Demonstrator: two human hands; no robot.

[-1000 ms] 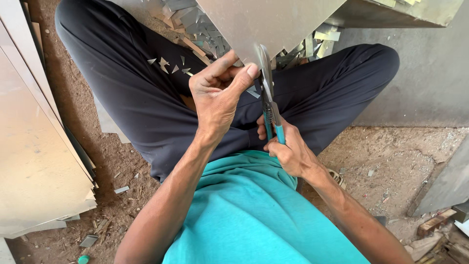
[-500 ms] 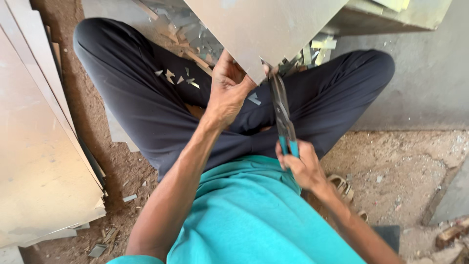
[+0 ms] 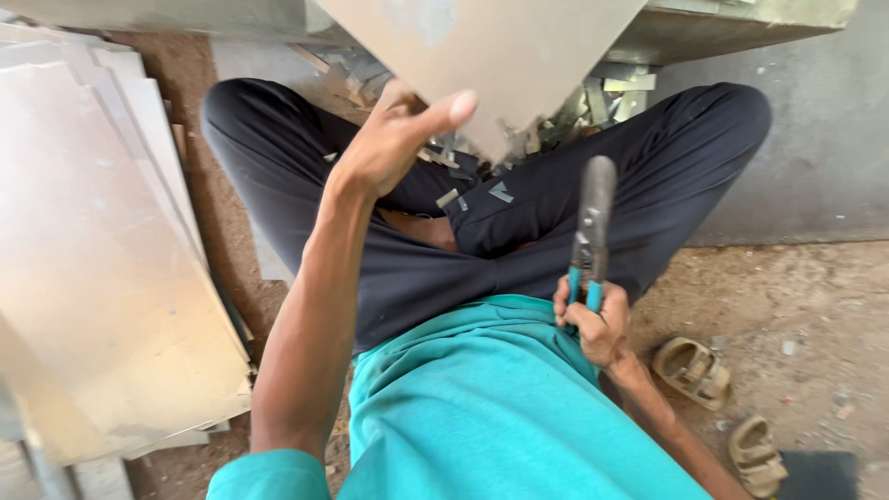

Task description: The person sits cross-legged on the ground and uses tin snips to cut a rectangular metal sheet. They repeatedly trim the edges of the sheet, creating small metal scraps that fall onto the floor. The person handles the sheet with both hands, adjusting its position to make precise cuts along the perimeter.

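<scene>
While the sheet (image 3: 500, 46) hangs over the lap, tilted with its lower corner near the knees, it needs firm support, and the left hand (image 3: 394, 139) gives that: fingers curled under the sheet's lower left edge, thumb pressed on top. To my eye the step in hand is trimming that sheet, and it will go better if the grip sits close to the cutting line, so the thin metal does not flap or twist.

Beside the left leg a stack (image 3: 102, 259) of similar sheets leans on the dirt floor (image 3: 787, 296), well apart from the work. Scraps (image 3: 444, 157) of cut metal lie on the dark trousers and past the knees; their edges look sharp, so the legs are best kept quiet.

At the right thigh the right hand (image 3: 593, 324) is closed around the teal handles of the snips (image 3: 593, 222), whose blades point up toward the sheet's corner without touching it and appear closed. A good cut probably calls for feeding the edge deep into the opened blades and squeezing evenly. Two sandals (image 3: 694, 370) lie on the floor near the right elbow.
</scene>
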